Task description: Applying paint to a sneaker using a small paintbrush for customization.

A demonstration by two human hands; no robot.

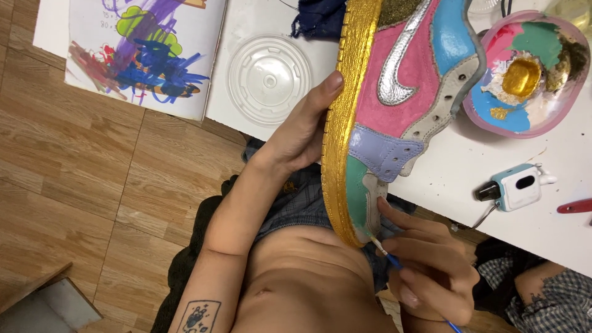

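Note:
My left hand (300,126) grips a painted sneaker (401,92) by its gold sole, holding it on its side above my lap. The shoe has pink, blue, lilac, teal and silver panels. My right hand (431,265) pinches a thin paintbrush (388,256) with a blue handle. Its tip touches the gold sole edge near the shoe's heel. One right finger rests on the white heel panel.
A white table (481,179) carries a pink palette dish (527,71) with gold, blue, teal and pink paint, a clear plastic lid (269,77), a small blue-and-white device (515,188) and a colourful scribbled drawing (145,52). Wooden floor lies at the left.

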